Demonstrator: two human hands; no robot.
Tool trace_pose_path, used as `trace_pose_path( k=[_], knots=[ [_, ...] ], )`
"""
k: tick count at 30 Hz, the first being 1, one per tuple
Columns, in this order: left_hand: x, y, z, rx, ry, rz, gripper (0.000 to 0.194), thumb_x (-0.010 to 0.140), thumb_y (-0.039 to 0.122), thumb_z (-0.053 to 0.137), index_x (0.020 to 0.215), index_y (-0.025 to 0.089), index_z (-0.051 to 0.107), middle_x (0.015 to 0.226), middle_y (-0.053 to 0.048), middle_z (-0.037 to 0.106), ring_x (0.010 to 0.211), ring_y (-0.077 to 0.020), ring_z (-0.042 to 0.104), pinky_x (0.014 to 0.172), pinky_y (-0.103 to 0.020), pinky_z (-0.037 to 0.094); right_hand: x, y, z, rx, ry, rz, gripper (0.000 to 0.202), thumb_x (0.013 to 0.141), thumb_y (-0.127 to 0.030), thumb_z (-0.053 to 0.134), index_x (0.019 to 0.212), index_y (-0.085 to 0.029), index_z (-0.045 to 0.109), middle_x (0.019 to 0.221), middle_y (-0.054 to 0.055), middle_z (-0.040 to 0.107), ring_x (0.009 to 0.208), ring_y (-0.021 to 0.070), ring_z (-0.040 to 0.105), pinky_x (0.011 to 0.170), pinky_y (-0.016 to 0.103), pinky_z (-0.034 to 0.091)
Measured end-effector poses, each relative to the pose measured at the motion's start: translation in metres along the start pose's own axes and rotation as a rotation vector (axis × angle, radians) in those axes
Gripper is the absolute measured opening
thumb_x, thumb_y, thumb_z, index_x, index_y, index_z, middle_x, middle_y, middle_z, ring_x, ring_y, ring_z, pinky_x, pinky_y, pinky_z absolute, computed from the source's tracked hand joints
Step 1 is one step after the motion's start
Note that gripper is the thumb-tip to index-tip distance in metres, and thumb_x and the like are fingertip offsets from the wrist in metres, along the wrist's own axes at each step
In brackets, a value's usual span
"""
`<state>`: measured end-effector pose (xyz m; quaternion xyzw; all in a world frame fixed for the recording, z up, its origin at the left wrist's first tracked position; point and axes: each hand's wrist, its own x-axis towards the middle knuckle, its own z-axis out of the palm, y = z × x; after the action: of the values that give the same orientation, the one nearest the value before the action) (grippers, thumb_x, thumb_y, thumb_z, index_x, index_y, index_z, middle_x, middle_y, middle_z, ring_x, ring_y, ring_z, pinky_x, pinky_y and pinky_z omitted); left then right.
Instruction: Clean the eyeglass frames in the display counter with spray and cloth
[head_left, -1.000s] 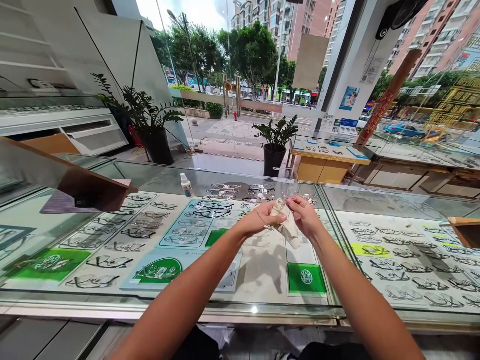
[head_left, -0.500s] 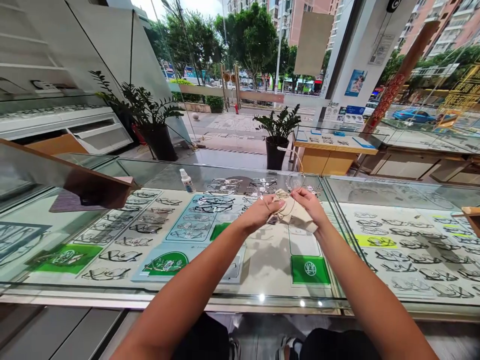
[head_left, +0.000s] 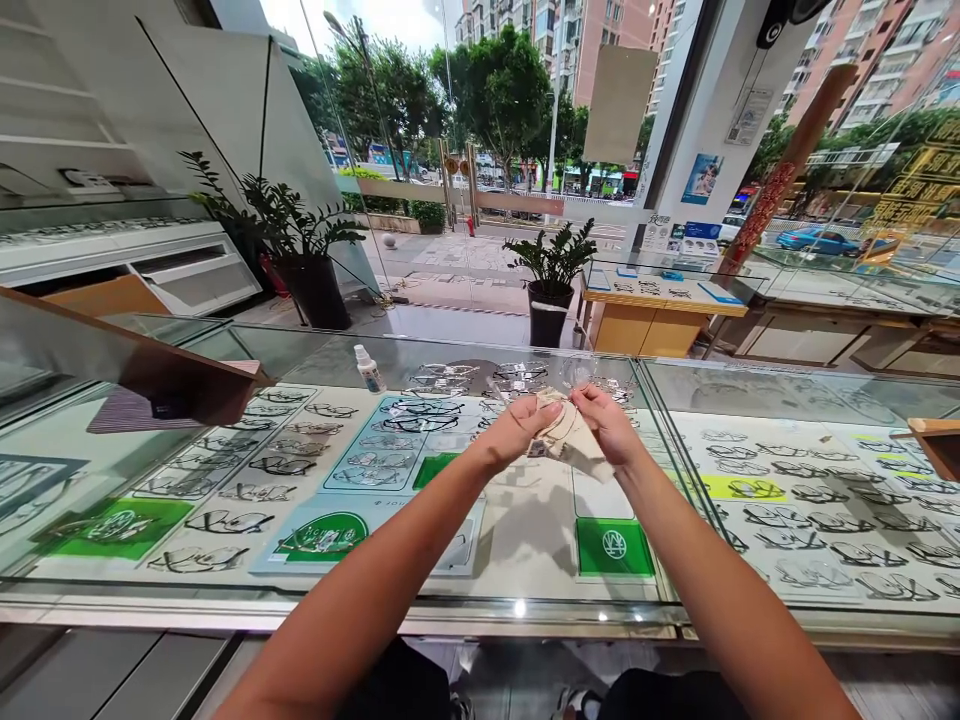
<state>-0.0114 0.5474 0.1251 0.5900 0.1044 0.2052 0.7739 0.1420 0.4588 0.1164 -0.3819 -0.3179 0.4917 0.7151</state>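
Over the glass-topped display case, a beige cloth (head_left: pixel 576 447) hangs between my two hands, with a pair of thin-framed eyeglasses (head_left: pixel 579 370) partly wrapped in it. My left hand (head_left: pixel 519 424) is closed, thumb on top, pinching the cloth around part of the glasses. Fingers of my right hand (head_left: pixel 606 420) are closed on the frame at the cloth's right side. One clear lens shows just beyond my fingertips; the rest of the frame is mostly hidden by cloth and fingers. A white spray bottle (head_left: pixel 369 369) stands upright on the glass to the left.
Rows of eyeglasses (head_left: pixel 281 466) lie inside the display case (head_left: pixel 525 545), alongside green cards (head_left: pixel 614 546). A wooden-edged panel (head_left: pixel 202 378) juts in from the left. Beyond the case stand potted plants (head_left: pixel 551 315) and a wooden cabinet (head_left: pixel 651 325).
The camera view has shifted slightly. Both hands keep hold of the cloth and glasses and appear a little further left; the eyeglasses' raised temple has changed its angle.
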Motion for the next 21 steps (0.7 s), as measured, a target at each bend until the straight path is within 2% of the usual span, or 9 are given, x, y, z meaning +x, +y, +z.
trace_pose_path(
  k=[4, 6, 10, 13, 17, 19, 21],
  knots=[
    [-0.003, 0.004, -0.002, -0.009, -0.095, -0.048, 0.056, 0.069, 0.046, 0.096, 0.107, 0.015, 0.069, 0.090, -0.006, 0.071, 0.081, -0.0169, 0.065, 0.077, -0.028, 0.050, 0.003, 0.000, -0.002, -0.036, 0.030, -0.017, 0.047, 0.063, -0.051, 0.100, 0.079, -0.021, 0.067, 0.074, -0.004, 0.064, 0.061, 0.0107, 0.053, 0.058, 0.025, 0.043],
    [0.000, 0.003, -0.001, 0.041, -0.053, -0.025, 0.055, 0.066, 0.045, 0.097, 0.100, 0.014, 0.067, 0.084, -0.003, 0.068, 0.074, -0.0140, 0.061, 0.071, -0.026, 0.047, 0.003, 0.003, 0.000, -0.011, 0.025, -0.009, 0.046, 0.064, -0.049, 0.100, 0.080, -0.021, 0.066, 0.073, -0.005, 0.063, 0.059, 0.0096, 0.050, 0.056, 0.024, 0.041],
    [0.007, -0.003, 0.000, 0.115, 0.080, 0.022, 0.054, 0.066, 0.055, 0.093, 0.081, 0.014, 0.061, 0.071, 0.002, 0.058, 0.060, -0.0089, 0.048, 0.059, -0.023, 0.037, 0.001, 0.010, 0.005, 0.057, 0.011, 0.007, 0.045, 0.064, -0.045, 0.100, 0.081, -0.021, 0.065, 0.070, -0.006, 0.060, 0.056, 0.0083, 0.046, 0.054, 0.023, 0.039],
    [0.006, -0.001, -0.003, 0.124, 0.069, 0.012, 0.054, 0.074, 0.061, 0.086, 0.085, 0.014, 0.062, 0.074, 0.000, 0.061, 0.063, -0.0108, 0.050, 0.060, -0.024, 0.038, 0.003, 0.011, 0.003, 0.033, 0.011, 0.001, 0.046, 0.065, -0.046, 0.100, 0.081, -0.021, 0.065, 0.069, -0.006, 0.059, 0.056, 0.0082, 0.046, 0.054, 0.023, 0.039],
    [-0.001, 0.005, -0.010, 0.154, -0.012, -0.036, 0.052, 0.076, 0.056, 0.087, 0.097, 0.015, 0.064, 0.085, -0.003, 0.065, 0.072, -0.0125, 0.055, 0.066, -0.024, 0.041, 0.007, 0.010, -0.003, -0.019, 0.062, 0.022, 0.052, 0.059, -0.049, 0.102, 0.081, -0.021, 0.064, 0.076, -0.004, 0.066, 0.063, 0.0107, 0.055, 0.061, 0.024, 0.044],
    [0.000, 0.004, -0.011, 0.177, -0.030, -0.017, 0.053, 0.074, 0.052, 0.090, 0.100, 0.015, 0.063, 0.087, -0.002, 0.063, 0.072, -0.0119, 0.054, 0.066, -0.024, 0.041, 0.007, 0.011, -0.003, -0.018, 0.071, 0.022, 0.052, 0.059, -0.049, 0.102, 0.081, -0.022, 0.064, 0.076, -0.003, 0.067, 0.065, 0.0121, 0.056, 0.063, 0.026, 0.046],
    [0.004, -0.002, -0.010, 0.200, 0.000, 0.038, 0.052, 0.074, 0.053, 0.090, 0.096, 0.016, 0.060, 0.081, 0.001, 0.059, 0.068, -0.0105, 0.050, 0.064, -0.024, 0.038, 0.006, 0.013, 0.000, -0.002, 0.063, 0.006, 0.049, 0.061, -0.048, 0.101, 0.081, -0.022, 0.064, 0.076, -0.004, 0.066, 0.065, 0.0119, 0.055, 0.063, 0.026, 0.046]
  ],
)
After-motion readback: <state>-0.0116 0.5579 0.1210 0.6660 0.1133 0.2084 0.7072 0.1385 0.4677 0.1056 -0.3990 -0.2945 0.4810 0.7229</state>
